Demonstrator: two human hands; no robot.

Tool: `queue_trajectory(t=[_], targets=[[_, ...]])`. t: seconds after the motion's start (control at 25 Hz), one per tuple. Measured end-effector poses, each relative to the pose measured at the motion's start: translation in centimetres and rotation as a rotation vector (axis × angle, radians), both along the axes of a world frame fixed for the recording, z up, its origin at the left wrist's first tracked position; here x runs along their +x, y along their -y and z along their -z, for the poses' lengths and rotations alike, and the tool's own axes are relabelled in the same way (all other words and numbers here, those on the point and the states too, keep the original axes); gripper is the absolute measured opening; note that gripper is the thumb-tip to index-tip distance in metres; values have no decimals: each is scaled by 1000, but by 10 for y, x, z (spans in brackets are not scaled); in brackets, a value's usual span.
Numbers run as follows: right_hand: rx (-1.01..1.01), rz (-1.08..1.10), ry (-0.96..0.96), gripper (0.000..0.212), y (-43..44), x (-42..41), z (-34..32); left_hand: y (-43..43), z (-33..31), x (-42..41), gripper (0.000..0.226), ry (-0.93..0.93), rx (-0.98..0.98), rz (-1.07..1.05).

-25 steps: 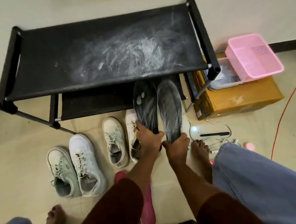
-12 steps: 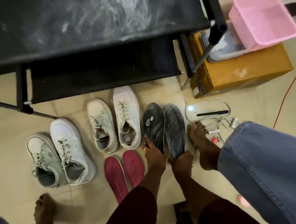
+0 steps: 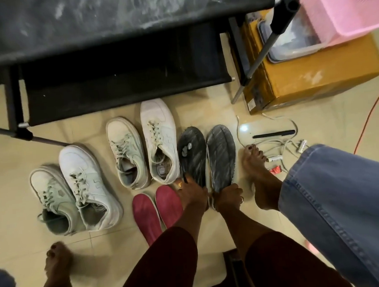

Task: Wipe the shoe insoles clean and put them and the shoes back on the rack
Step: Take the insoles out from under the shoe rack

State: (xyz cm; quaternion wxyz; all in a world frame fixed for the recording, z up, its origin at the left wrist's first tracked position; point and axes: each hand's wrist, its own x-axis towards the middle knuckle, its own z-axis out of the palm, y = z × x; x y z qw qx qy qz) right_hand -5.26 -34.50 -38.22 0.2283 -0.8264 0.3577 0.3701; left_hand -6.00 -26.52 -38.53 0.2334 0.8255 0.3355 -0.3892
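Two dark grey insoles lie on the floor side by side, streaked with white. My left hand (image 3: 192, 193) grips the heel of the left grey insole (image 3: 192, 153), and my right hand (image 3: 228, 196) grips the heel of the right grey insole (image 3: 221, 154). A pair of magenta insoles (image 3: 157, 208) lies just left of my left hand. Two pairs of white sneakers stand on the floor: one pair (image 3: 76, 188) at the left, one pair (image 3: 143, 144) beside the grey insoles. The black shoe rack (image 3: 112, 66) stands behind them, its top shelf dusty.
A yellow-brown cardboard box (image 3: 313, 78) sits right of the rack, with a clear container (image 3: 288, 39) and a pink basket (image 3: 342, 7) on it. White laces, a black pen (image 3: 273, 134) and small items lie by my right foot (image 3: 259, 172). An orange cord (image 3: 368, 114) runs along the floor.
Both hands brought the grey insoles down from in front of the rack's lower shelf to the floor beside the sneakers. The view tilted downward and nearer.
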Motion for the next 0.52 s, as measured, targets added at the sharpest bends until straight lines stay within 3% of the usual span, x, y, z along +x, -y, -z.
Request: queue_trajectory(t=[0.12,0.24,0.36,0.52], targets=[[-34,-120,76,49,0,9,-33,5,-38,14,67,162,-8,-18],[-57,-174,308,50,9,39,-76,20,-82,52,53,347,-36,46],[-135,-111,461,29,33,94,-120,46,-126,110,38,512,-77,239],[-96,-191,722,25,78,183,-149,87,-163,187,33,641,-246,195]])
